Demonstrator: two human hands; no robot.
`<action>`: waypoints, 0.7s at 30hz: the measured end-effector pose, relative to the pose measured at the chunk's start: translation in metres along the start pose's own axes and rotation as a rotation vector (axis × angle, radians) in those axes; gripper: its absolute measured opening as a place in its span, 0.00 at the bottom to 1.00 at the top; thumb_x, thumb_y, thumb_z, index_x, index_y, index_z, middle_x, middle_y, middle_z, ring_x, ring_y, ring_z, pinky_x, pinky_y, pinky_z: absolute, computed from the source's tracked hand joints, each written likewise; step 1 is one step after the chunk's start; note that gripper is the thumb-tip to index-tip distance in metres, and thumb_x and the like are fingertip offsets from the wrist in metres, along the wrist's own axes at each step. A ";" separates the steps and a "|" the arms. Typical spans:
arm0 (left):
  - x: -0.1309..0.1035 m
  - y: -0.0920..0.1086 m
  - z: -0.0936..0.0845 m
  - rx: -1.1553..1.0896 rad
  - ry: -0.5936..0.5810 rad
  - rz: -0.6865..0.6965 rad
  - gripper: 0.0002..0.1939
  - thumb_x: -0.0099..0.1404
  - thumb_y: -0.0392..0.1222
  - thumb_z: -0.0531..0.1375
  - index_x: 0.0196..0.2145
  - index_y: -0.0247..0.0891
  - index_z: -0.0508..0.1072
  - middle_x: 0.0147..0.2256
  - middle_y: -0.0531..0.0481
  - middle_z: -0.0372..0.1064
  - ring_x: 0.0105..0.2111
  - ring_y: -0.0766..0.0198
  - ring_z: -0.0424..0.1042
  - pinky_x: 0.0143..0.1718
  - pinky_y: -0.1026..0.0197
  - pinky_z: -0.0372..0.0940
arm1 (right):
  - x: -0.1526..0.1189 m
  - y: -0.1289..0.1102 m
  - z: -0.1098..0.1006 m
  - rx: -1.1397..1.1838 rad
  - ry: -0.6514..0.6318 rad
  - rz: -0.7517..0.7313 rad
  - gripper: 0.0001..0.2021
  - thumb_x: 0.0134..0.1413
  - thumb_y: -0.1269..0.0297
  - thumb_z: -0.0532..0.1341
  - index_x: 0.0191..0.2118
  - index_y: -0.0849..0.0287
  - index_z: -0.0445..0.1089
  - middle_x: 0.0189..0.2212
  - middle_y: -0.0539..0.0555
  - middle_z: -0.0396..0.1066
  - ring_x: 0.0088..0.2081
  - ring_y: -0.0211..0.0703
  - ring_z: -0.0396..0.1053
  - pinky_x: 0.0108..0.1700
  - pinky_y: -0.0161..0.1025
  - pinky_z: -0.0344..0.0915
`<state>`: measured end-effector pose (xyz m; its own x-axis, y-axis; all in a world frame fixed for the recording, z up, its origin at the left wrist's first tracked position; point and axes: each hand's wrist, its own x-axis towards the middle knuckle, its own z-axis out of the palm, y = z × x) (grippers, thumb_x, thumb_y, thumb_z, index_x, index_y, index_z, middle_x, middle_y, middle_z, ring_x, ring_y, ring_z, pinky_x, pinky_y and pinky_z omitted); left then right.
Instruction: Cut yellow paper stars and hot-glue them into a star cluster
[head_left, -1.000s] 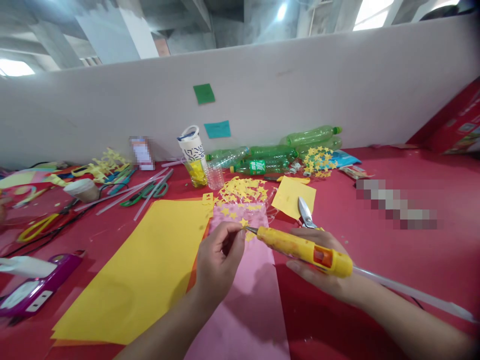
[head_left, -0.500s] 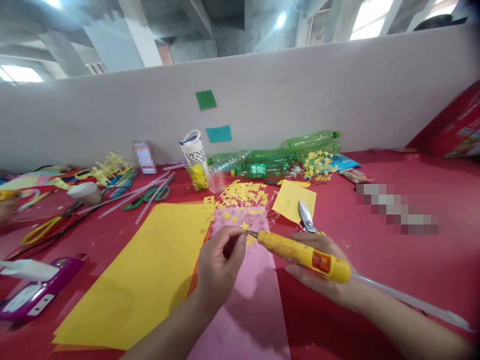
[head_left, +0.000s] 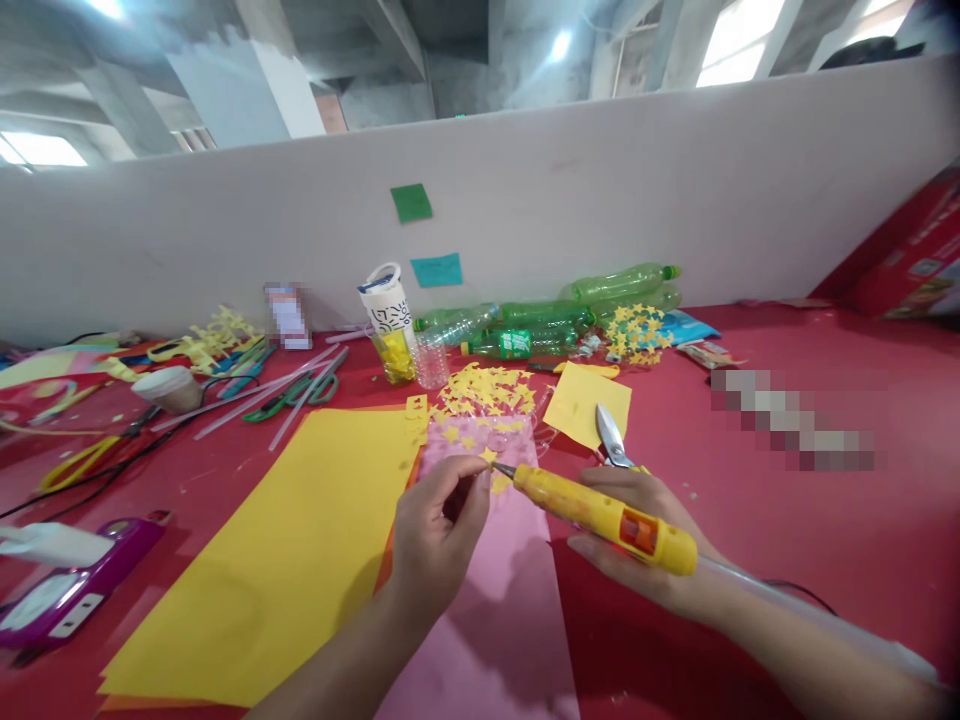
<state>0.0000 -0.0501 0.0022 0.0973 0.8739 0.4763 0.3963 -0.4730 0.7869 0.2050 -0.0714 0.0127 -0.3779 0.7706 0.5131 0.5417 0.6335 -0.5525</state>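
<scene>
Between the thumb and forefinger of my left hand (head_left: 442, 520) is a small yellow star (head_left: 489, 455). My right hand (head_left: 645, 530) is wrapped around a yellow glue gun (head_left: 592, 510), a clear glue stick trailing from its back end. The metal tip of the gun meets or nearly meets the star. Below lies a pink sheet (head_left: 510, 610) with a few loose stars on it. A heap of yellow stars (head_left: 487, 390) sits at the sheet's far end. Yellow paper (head_left: 277, 560) lies to the left of the pink sheet.
Scissors (head_left: 612, 435) rest on a yellow square (head_left: 577, 400) beyond my right hand. Green bottles (head_left: 547, 325) lie along the wall, beside a patterned cup (head_left: 386, 310). At left are a purple power strip (head_left: 97, 570), green scissors (head_left: 292, 395) and cables.
A hand at the far left edge, holding something yellow, has gone out of view. My right hand and the glue gun have shifted very slightly; my left hand keeps its pinch.
</scene>
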 end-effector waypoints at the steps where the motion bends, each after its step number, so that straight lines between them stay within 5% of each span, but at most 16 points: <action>1: 0.000 0.001 0.000 -0.009 0.006 0.020 0.04 0.58 0.35 0.56 0.32 0.38 0.70 0.23 0.55 0.64 0.21 0.72 0.60 0.24 0.69 0.57 | 0.001 0.000 -0.001 -0.036 -0.007 -0.006 0.10 0.51 0.63 0.57 0.21 0.56 0.62 0.18 0.49 0.60 0.24 0.39 0.63 0.25 0.36 0.60; 5: 0.002 0.008 0.000 -0.213 -0.013 -0.153 0.03 0.59 0.38 0.56 0.30 0.38 0.69 0.19 0.57 0.60 0.19 0.73 0.57 0.21 0.70 0.55 | 0.005 0.002 -0.004 -0.060 0.064 0.006 0.05 0.49 0.65 0.58 0.26 0.57 0.62 0.25 0.51 0.63 0.29 0.40 0.64 0.30 0.37 0.62; 10: 0.006 0.010 0.003 -0.664 -0.295 -0.560 0.05 0.59 0.40 0.55 0.27 0.36 0.65 0.13 0.60 0.52 0.12 0.76 0.44 0.12 0.71 0.39 | 0.013 -0.002 0.003 0.016 0.197 -0.062 0.05 0.45 0.72 0.59 0.28 0.57 0.62 0.30 0.52 0.63 0.33 0.40 0.64 0.34 0.37 0.64; 17: 0.002 0.007 0.005 -0.970 -0.492 -0.688 0.07 0.59 0.36 0.52 0.24 0.34 0.63 0.13 0.59 0.52 0.11 0.77 0.41 0.14 0.68 0.35 | 0.020 -0.004 0.009 0.101 0.048 -0.174 0.03 0.49 0.70 0.59 0.33 0.57 0.65 0.35 0.55 0.62 0.37 0.41 0.64 0.37 0.38 0.64; 21: 0.001 0.007 0.005 -1.052 -0.532 -0.713 0.06 0.59 0.35 0.52 0.25 0.34 0.64 0.14 0.59 0.53 0.11 0.78 0.41 0.14 0.68 0.35 | 0.016 -0.005 0.008 0.038 0.073 -0.183 0.05 0.52 0.70 0.56 0.36 0.58 0.64 0.36 0.56 0.62 0.37 0.42 0.64 0.37 0.37 0.64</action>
<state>0.0073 -0.0520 0.0059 0.5956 0.7850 -0.1704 -0.3404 0.4388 0.8316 0.1902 -0.0616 0.0180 -0.4113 0.6362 0.6527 0.4395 0.7658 -0.4695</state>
